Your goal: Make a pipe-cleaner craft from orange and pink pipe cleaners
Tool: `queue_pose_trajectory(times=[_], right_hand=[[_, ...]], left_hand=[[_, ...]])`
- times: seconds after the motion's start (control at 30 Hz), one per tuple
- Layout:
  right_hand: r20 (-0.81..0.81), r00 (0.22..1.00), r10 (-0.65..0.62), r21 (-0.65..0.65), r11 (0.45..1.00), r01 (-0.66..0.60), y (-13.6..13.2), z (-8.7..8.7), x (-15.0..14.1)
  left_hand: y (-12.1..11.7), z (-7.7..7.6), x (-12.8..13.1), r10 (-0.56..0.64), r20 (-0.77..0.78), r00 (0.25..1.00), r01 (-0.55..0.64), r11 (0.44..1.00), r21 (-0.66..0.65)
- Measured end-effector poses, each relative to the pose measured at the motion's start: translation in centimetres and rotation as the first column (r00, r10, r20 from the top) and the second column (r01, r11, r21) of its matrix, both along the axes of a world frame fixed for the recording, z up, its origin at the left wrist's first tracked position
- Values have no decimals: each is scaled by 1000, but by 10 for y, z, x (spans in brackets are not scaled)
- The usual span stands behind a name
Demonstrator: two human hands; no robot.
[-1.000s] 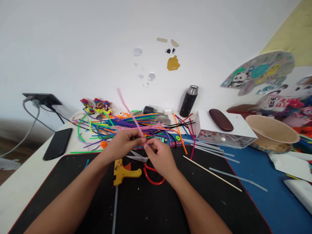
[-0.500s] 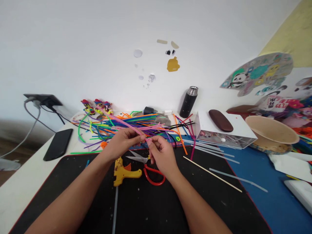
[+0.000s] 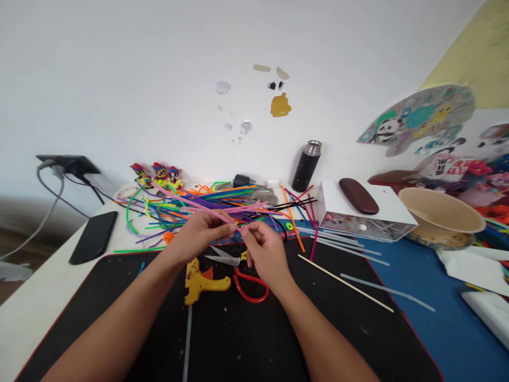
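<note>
Pink pipe cleaners run from my fingers up toward the left, above a pile of coloured pipe cleaners. My left hand pinches them near their lower right end. Close beside it, my right hand has thumb and forefinger closed on the same pink end; the exact join is partly covered by fingertips. Below the hands lie scissors with red handles, blades parted. A yellow hot glue gun rests to their left, with a clear glue stick at its rear.
A black phone lies at left, below several small figures. Along the back stands a black thermos. To the right are a white box with a glasses case, a bowl, glue sticks and a wooden stick.
The far end of the pink pipe cleaners has swung slightly down and left. Both hands stay close together with their pinch; the whole view has shifted a little.
</note>
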State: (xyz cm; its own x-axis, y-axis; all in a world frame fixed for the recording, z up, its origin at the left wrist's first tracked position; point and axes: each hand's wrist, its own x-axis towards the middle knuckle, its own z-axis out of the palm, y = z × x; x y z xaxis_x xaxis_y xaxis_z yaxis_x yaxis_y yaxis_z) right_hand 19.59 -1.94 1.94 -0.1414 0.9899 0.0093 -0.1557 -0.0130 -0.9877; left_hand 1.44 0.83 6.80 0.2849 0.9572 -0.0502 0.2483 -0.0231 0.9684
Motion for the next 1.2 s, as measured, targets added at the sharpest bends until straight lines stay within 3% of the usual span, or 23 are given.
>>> queue_pose_trajectory(times=[0.3, 0.5, 0.73, 0.97, 1.2], right_hand=[[123, 992, 42, 67, 996, -51, -1, -3, 1], [188, 974, 123, 60, 989, -137, 0, -4, 1], [118, 985, 127, 5, 992, -129, 0, -8, -2], [23, 988, 150, -73, 986, -148, -1, -4, -3], [4, 994, 109, -62, 992, -108, -1, 1, -1]], left_hand=[[1, -3, -3, 9, -39, 999, -8, 1000, 26], [5, -6, -3, -61, -118, 991, 74, 992, 104], [6, -7, -5, -58, -125, 990, 72, 992, 106], [3, 0, -1, -14, -25, 1000, 14, 999, 32], [3, -4, -2, 4, 45, 999, -4, 1000, -19]])
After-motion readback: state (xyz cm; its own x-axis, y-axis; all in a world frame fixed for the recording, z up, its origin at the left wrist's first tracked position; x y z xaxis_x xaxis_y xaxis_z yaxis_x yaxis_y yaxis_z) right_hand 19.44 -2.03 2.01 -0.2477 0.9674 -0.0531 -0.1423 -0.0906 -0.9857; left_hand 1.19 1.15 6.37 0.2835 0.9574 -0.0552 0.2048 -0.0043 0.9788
